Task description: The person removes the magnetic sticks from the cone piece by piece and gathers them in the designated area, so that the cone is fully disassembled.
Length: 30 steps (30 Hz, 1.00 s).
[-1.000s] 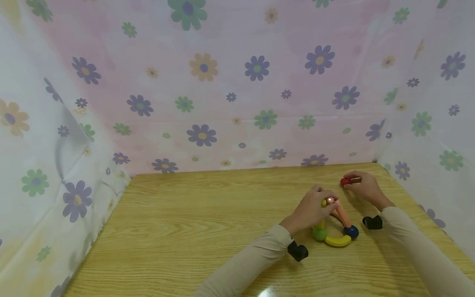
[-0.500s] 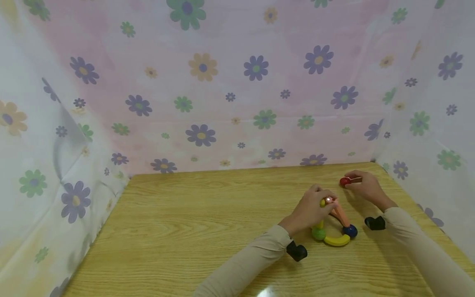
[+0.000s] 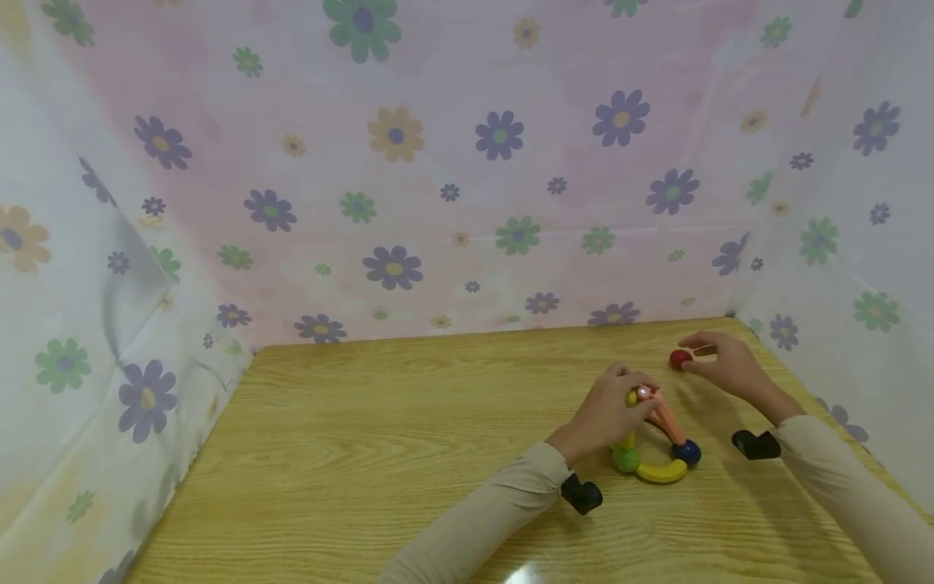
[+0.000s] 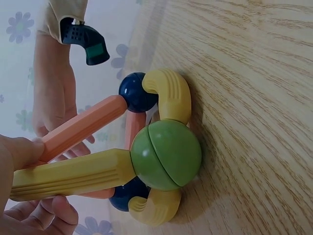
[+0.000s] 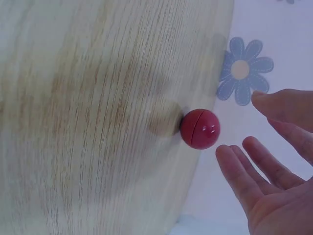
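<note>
My left hand grips the top of a small frame of toy building rods and balls at the right of the table. In the left wrist view, its fingers hold the upper ends of a straight yellow rod and an orange rod. A green ball, blue balls and curved yellow rods form the base on the wood. Farther back, a red ball rests on the table. My right hand is beside it, fingers spread and apart from the ball in the right wrist view.
The wooden table is walled at the back and both sides by a flower-printed cloth. Black wrist devices are worn below both hands. The red ball lies close to the back right corner.
My right hand's fingers have parted from the red ball, and the hand has drawn slightly to the right. The ball stays on the table. My left hand keeps its hold on the frame.
</note>
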Each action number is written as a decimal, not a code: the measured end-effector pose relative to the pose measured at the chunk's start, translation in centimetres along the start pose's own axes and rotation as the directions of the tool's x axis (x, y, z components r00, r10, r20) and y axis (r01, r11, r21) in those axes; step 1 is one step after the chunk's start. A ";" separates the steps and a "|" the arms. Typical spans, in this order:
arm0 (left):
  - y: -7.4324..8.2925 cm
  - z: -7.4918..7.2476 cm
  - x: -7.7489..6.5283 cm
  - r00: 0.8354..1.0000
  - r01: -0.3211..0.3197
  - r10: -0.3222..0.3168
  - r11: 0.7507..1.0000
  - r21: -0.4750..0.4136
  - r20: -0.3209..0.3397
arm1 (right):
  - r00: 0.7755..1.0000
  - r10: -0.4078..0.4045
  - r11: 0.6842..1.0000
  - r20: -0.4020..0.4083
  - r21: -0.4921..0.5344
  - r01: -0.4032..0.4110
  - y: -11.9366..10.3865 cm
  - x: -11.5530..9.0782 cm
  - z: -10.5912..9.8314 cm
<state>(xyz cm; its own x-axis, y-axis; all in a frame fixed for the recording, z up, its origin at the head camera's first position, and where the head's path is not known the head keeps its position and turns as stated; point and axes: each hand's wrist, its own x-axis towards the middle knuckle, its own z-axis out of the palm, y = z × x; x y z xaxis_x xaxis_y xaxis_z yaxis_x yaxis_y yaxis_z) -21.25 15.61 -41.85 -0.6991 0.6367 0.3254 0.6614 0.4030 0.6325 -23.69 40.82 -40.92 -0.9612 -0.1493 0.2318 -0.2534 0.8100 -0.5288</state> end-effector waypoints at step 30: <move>0.0 -0.4 -0.9 0.992 -0.004 -0.009 0.995 -0.105 -0.127 | 0.961 -0.248 0.945 0.118 0.245 0.214 -7.3 -5.0 2.1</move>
<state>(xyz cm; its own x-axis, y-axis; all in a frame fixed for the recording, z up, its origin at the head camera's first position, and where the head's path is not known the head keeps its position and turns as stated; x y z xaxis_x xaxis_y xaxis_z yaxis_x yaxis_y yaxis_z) -20.72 14.80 -41.91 -0.7341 0.5446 0.4057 0.6321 0.3296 0.7013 -17.22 34.41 -39.94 -0.8740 -0.4117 0.2579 -0.4722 0.5948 -0.6506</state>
